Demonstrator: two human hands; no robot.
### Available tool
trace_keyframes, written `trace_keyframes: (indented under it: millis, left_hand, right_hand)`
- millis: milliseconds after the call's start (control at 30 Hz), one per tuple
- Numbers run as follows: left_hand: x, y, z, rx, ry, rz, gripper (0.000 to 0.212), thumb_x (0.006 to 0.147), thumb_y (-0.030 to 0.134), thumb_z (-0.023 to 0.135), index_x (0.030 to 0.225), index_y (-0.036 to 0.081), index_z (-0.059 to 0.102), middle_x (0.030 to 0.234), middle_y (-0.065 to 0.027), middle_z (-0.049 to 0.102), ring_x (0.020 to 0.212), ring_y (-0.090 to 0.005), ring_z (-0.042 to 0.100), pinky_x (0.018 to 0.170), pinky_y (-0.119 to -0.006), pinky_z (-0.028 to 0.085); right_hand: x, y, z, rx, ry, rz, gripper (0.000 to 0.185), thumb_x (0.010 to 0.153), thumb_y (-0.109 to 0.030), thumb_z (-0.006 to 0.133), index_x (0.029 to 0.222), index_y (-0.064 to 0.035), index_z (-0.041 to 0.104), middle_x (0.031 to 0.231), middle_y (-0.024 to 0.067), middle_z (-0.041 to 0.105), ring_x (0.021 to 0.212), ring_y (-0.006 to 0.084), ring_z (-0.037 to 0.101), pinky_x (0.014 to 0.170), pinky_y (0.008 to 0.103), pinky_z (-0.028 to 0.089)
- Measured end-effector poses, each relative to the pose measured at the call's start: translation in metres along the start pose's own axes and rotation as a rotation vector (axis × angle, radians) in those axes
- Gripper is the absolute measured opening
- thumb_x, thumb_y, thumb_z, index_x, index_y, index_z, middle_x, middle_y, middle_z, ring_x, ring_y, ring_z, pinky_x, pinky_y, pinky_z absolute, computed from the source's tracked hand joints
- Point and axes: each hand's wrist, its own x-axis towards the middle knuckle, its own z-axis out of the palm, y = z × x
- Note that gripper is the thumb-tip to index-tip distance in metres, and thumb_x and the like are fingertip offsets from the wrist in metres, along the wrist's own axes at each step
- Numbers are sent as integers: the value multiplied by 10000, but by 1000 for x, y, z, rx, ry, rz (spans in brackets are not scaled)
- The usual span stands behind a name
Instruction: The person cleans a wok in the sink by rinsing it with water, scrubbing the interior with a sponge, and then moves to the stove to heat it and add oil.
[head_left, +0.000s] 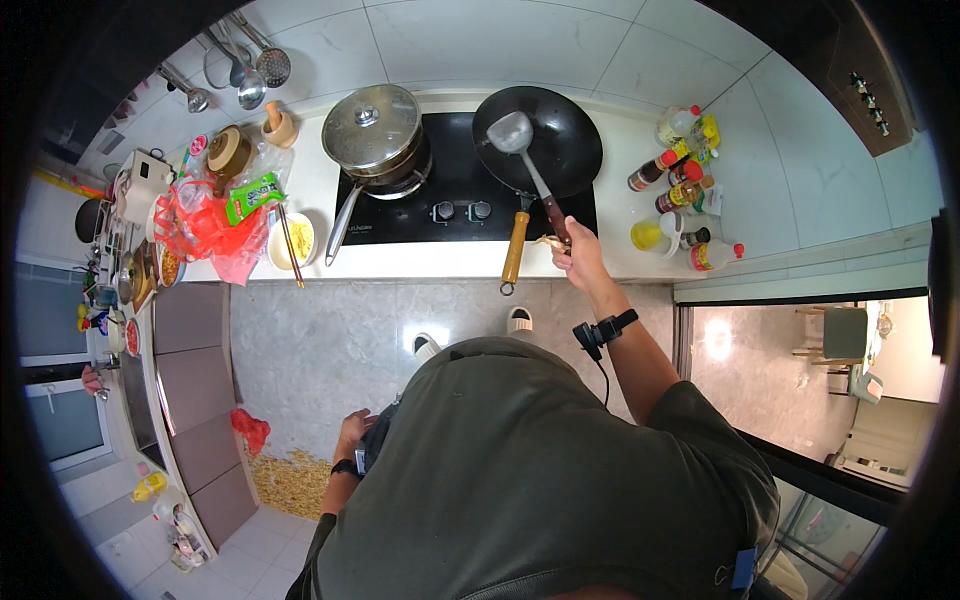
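My right hand (582, 253) is closed around the dark wooden handle of a metal wok spatula (512, 133), whose blade rests over a black wok (566, 142). A small pale item (551, 241), too small to name, is at the same hand. The wok stands on the right side of a black two-burner gas hob (457, 180), its wooden handle (515, 247) pointing towards me. On the left burner is a steel pot with a glass lid (372, 127). My left hand (356, 427) hangs low beside my body, partly hidden; whether it holds anything cannot be told.
Left on the counter are a bowl of yellow food (291, 241) with chopsticks across it, a red plastic bag (191, 229), a green packet (255, 198) and a wooden mortar (280, 131). Several sauce bottles (675, 196) stand right. A red bag (250, 432) lies on the floor.
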Motion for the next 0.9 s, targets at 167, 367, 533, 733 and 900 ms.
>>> trace_keyframes:
  millis: [167,367,533,733,900]
  left_hand:
    - [2,0,-2,338,-12,59,421,912,184,550,1240,-81,548,1115,-223,670,1023,-288,670,874,-359,536]
    - [9,-34,-10,723,64,159,404,864,211,646,1167,-54,614,1098,-163,697,979,-244,703,838,-329,550]
    - [1,1,-1,747,-43,170,426,893,213,601,1208,-72,577,1131,-192,679,1015,-265,682,864,-335,540]
    - [2,-7,1,99,-13,93,462,934,191,523,1302,-85,473,1093,-240,659,1008,-306,643,856,-369,529]
    - [14,-50,-12,940,-91,239,365,977,229,508,1287,44,562,1255,-135,621,1119,-247,606,947,-389,483]
  right_hand:
    - [5,-3,-18,96,100,-109,265,1054,-308,367,953,-84,466,630,42,465,416,94,337,379,231,265]
    - [8,-2,-17,-53,126,53,291,1055,-332,341,1037,-72,470,639,41,465,421,93,330,383,225,259]
    - [-7,-27,-27,139,-15,185,364,1051,-332,359,1147,-30,540,626,3,436,426,67,322,387,216,269]
    - [-20,-72,-43,367,-142,273,418,1040,-271,383,1145,107,527,574,-52,417,390,42,295,361,189,258]
    - [-10,-88,-50,340,-112,333,391,1018,-256,406,1119,98,538,583,-45,443,396,42,319,363,185,268]
